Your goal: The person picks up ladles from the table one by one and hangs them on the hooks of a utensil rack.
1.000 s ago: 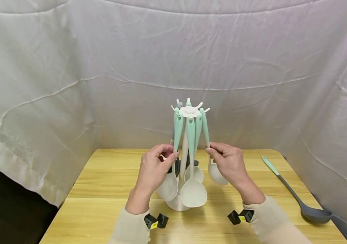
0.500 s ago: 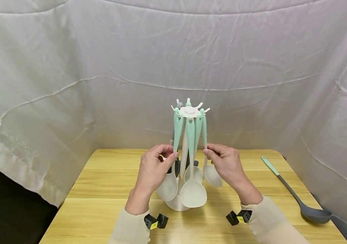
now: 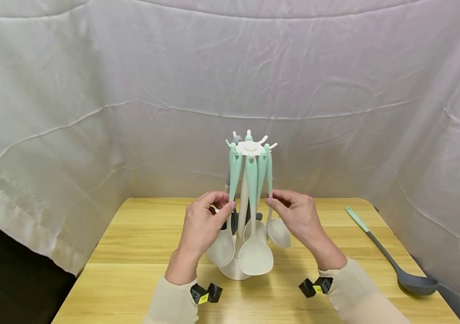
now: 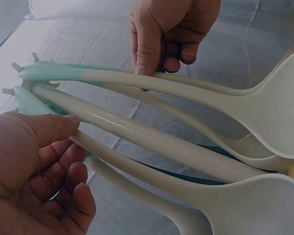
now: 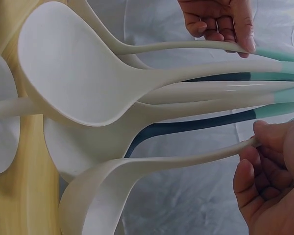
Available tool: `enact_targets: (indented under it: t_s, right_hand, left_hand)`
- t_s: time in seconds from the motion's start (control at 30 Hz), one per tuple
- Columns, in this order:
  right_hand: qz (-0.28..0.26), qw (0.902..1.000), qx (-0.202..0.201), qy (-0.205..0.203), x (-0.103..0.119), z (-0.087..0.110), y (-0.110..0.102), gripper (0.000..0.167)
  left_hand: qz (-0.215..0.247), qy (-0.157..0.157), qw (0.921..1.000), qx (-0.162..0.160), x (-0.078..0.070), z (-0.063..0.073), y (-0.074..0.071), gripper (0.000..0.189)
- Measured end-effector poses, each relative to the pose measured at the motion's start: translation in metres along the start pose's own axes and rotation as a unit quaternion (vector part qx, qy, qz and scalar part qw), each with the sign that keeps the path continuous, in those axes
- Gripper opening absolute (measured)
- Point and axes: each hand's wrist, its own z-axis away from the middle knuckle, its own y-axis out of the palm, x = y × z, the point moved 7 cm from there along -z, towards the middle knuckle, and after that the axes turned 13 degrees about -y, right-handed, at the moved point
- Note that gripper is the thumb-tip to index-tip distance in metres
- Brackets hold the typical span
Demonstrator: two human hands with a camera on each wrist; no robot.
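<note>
A white utensil rack stands mid-table, hung with several mint-handled utensils. My left hand pinches a white spoon on the rack's left side, thumb and finger where its mint grip meets the white shaft. On the other side, my right hand pinches a white ladle just below its mint grip. The ladle's deep bowl shows large in the right wrist view, its shaft running up to the fingertips. Between the hands hangs a wide white spoon, which neither hand touches. Both held utensils hang with their tops at the rack's hooks.
A dark grey ladle with a mint grip lies on the wooden table at the right edge. Darker utensils hang at the rack's back. Pale cloth encloses the table behind and at the sides.
My right hand has moved left with the ladle, which now hangs closer to the rack's post and more upright. The left hand keeps its pinch and has hardly moved.
</note>
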Motion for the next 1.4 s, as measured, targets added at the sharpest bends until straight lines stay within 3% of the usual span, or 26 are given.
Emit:
enact_targets:
  t_s: [0.5, 0.73, 0.93, 1.2, 1.4]
  right_hand:
    - [0.013, 0.9999, 0.005, 0.001, 0.000, -0.001, -0.003, 0.019]
    - [0.018, 0.9998, -0.005, 0.012, -0.002, 0.004, -0.015, 0.025]
    - [0.055, 0.9981, -0.028, 0.010, -0.004, 0.010, -0.030, 0.021]
    - [0.105, 0.9916, -0.073, 0.019, -0.028, 0.024, -0.057, 0.019]
    - [0.151, 0.9848, -0.079, 0.034, -0.058, 0.036, -0.074, 0.020]
  left_hand:
    - [-0.003, 0.008, 1.0000, 0.000, -0.001, 0.000, 0.000, 0.009]
    - [0.003, 0.012, 0.9999, 0.003, -0.002, 0.000, 0.001, 0.010]
    - [0.000, 0.001, 1.0000, 0.004, 0.000, 0.000, 0.002, 0.008]
    - [-0.005, 0.002, 1.0000, 0.004, 0.000, 0.001, 0.001, 0.010]
    - [-0.002, 0.004, 1.0000, 0.005, -0.001, 0.000, 0.002, 0.009]
